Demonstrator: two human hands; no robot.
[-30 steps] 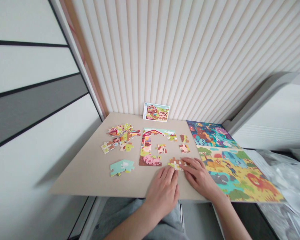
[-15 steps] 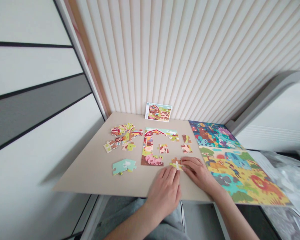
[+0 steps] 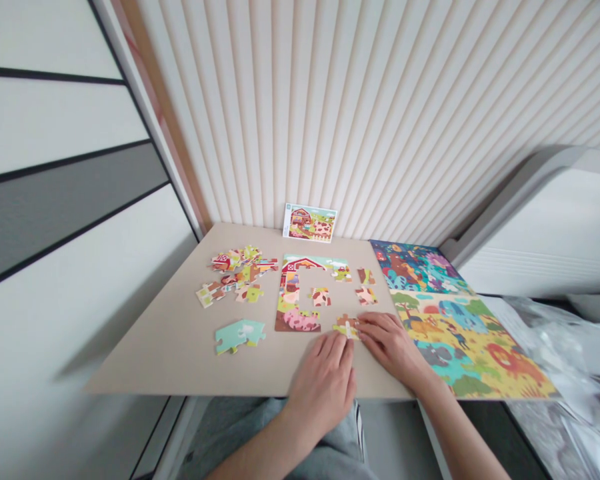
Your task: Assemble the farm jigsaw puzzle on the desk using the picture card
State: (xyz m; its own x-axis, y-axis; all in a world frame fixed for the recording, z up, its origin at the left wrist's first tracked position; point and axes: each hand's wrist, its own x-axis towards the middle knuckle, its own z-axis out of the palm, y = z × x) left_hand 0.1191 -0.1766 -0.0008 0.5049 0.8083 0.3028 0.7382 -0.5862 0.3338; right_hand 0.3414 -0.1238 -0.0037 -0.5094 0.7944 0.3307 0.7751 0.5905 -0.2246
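My left hand [image 3: 326, 381] lies flat on the tan board [image 3: 180, 340], fingers stretched toward a small joined cluster of puzzle pieces [image 3: 347, 326]. My right hand [image 3: 391, 344] rests beside it, fingertips pressing on that same cluster from the right. Just left of the cluster lies the partly built farm puzzle [image 3: 296, 293] with a red barn and a pink pig. A loose cow piece [image 3: 321, 297] sits inside its gap. Two more loose pieces [image 3: 367, 287] lie to its right.
A heap of loose pieces [image 3: 235, 273] lies at the board's left, a pale blue joined pair [image 3: 240, 334] nearer me. A reference card [image 3: 309, 223] leans on the ribbed wall. A finished colourful animal puzzle [image 3: 450, 317] covers the right side. Clear plastic wrap [image 3: 565, 373] lies far right.
Both hands stay on the small cluster, fingers shifting only slightly. The view has swung a little; the pieces on the board have not moved.
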